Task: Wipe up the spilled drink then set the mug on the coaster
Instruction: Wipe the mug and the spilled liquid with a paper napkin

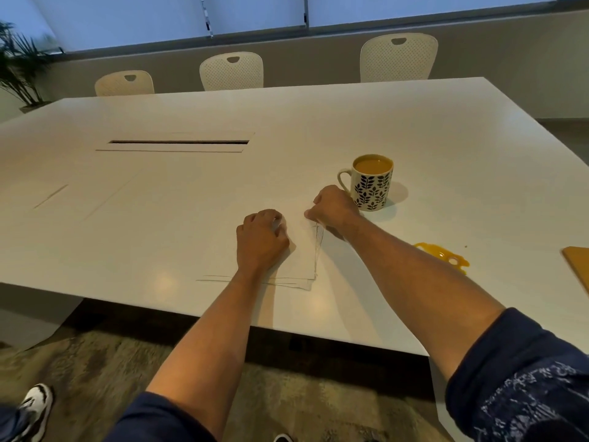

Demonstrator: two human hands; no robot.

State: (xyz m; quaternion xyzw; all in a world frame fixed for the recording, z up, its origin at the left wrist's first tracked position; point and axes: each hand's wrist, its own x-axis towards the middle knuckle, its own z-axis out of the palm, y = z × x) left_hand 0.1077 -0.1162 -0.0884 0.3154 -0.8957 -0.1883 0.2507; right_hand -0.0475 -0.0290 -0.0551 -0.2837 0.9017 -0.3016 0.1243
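Right grip (pixel 333 207) pinching the far right corner of a thin white napkin (pixel 302 260), lifting that edge off the tabletop (pixel 191 193). Left grip (pixel 263 239) curled, knuckles up, pressing the napkin's left part flat. Napkin near the front edge, stacked sheets visible at its near corner. Patterned mug (pixel 373 183) upright just beyond the right grip, full of tan drink, handle toward it. Orange spill (pixel 444 255) on the tabletop right of the right forearm, apart from the napkin. Tan coaster (pixel 578 266) at far right, partly cut off.
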